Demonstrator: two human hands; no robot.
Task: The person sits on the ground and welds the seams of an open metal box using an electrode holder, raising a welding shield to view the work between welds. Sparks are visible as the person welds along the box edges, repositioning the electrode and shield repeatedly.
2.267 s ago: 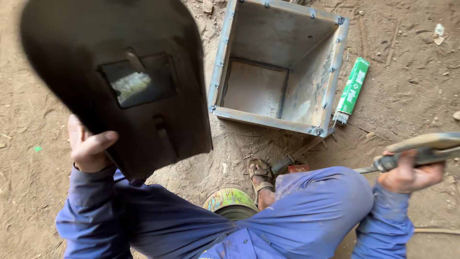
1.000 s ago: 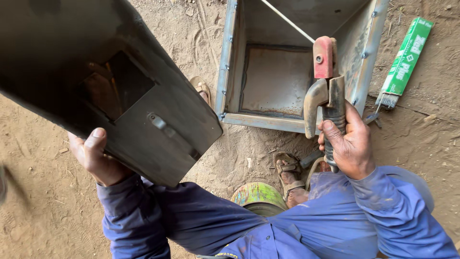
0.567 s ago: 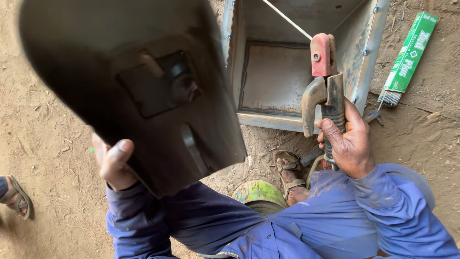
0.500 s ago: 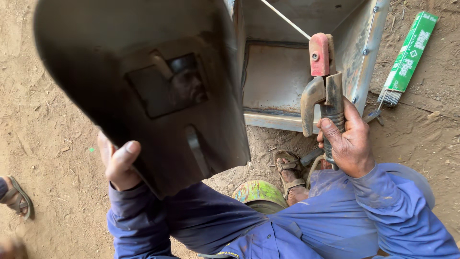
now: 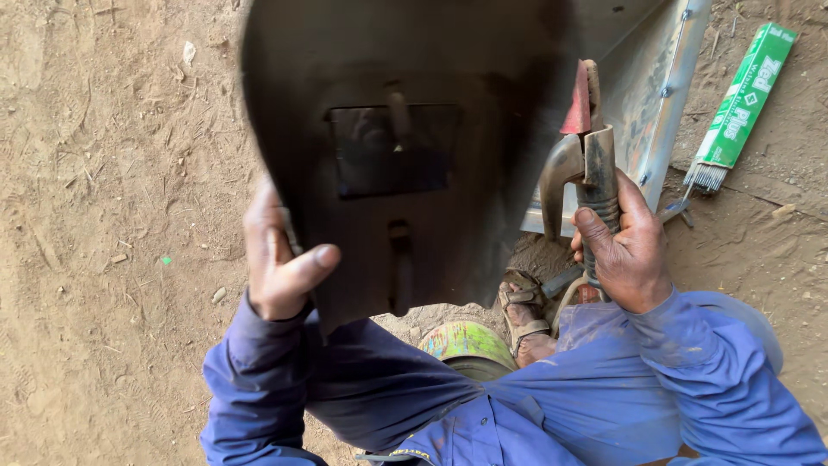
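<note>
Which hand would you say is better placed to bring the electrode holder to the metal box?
The right hand: it grips the electrode holder beside the metal box; the left hand holds the welding shield.

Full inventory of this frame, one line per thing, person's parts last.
welding shield: 1, dark grey with dark window, centre, held up by left hand
electrode holder: 1, grey with red tip, right of shield, in right hand
metal box frame: 1, grey, upper right, mostly hidden
electrode packet: 1, green, far right, rod ends showing
dirt ground: brown
sandalled foot: 1, below the box
left hand: grips shield edge
right hand: wrapped round holder handle
</note>
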